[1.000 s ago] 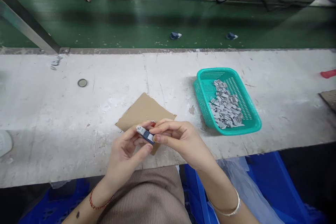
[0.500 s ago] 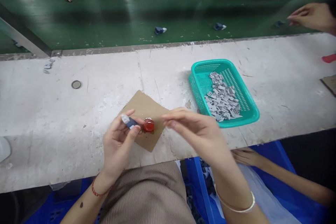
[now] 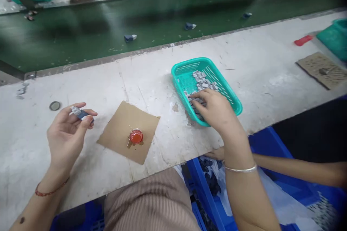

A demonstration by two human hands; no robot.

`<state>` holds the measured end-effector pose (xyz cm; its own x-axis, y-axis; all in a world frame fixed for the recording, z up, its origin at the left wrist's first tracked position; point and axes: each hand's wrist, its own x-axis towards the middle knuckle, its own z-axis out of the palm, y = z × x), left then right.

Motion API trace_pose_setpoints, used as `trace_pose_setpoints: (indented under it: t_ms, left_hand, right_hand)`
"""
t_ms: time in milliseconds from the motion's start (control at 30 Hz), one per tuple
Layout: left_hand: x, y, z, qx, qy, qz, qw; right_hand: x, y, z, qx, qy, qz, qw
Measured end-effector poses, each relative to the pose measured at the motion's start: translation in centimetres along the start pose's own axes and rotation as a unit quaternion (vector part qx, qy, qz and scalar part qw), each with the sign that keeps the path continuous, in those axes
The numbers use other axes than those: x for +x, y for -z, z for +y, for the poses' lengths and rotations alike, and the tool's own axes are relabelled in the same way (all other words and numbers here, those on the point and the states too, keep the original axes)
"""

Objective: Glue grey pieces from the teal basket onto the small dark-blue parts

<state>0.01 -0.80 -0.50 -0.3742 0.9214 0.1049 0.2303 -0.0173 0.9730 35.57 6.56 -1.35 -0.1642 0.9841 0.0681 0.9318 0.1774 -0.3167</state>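
My left hand (image 3: 66, 131) pinches a small dark-blue and grey plastic part (image 3: 80, 114) between thumb and fingers, above the bench at the left. My right hand (image 3: 215, 110) reaches into the green basket (image 3: 177, 75), its thumb and fingertips close together on a small grey plastic piece (image 3: 189, 96). Many similar grey pieces (image 3: 202, 79) lie in the basket, partly hidden by that hand. Between my hands, a cardboard square (image 3: 116, 126) carries a small round cap of red-orange liquid (image 3: 136, 136), with a wet patch beside it.
A green conveyor belt (image 3: 157, 18) runs behind the bench, carrying several blue-grey parts (image 3: 189, 26). A bottle cap (image 3: 55, 106) lies at left. At right are another cardboard piece (image 3: 322, 68) and a red object (image 3: 303, 40). Below, a co-worker's arm (image 3: 295, 169) reaches across a blue crate (image 3: 199, 184).
My right hand has moved from beside the red cap into the green basket. My left hand, still holding the part, has moved left, away from the cardboard. The view has shifted right.
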Motion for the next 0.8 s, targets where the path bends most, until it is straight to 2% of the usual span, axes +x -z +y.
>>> trace_pose_setpoints:
  t_ms: [67, 167, 300, 400, 500, 600, 800]
  left_hand:
    - [2.8, 0.0, -0.3, 0.021, -0.019, -0.014, 1.000]
    - [8.3, -0.2, -1.3, 0.086, -0.036, -0.022, 0.995]
    - [16.1, -1.4, -2.3, 0.164, -0.077, 0.029, 0.983]
    - [20.5, -2.6, -1.9, 0.204, -0.105, 0.023, 0.973]
    - [23.6, -3.7, -1.4, 0.248, -0.107, 0.011, 0.963]
    - [26.1, -4.3, -1.5, 0.295, -0.091, -0.013, 0.951]
    - [29.4, -5.2, -2.5, 0.406, -0.058, -0.033, 0.911]
  right_hand:
    - [0.1, 0.0, -0.1, 0.024, -0.015, 0.015, 0.999]
    - [-0.1, 0.0, -0.1, 0.053, -0.028, 0.026, 0.998]
    - [-0.2, 0.3, 0.1, 0.058, -0.029, 0.013, 0.998]
    - [-0.2, 0.7, 0.1, 0.070, -0.030, 0.007, 0.997]
    - [-0.3, 1.0, -0.1, 0.075, -0.031, 0.008, 0.997]
    - [-0.4, 1.0, -0.2, 0.035, -0.045, 0.013, 0.998]
    - [-0.2, 0.8, 0.3, -0.003, -0.029, -0.002, 1.000]
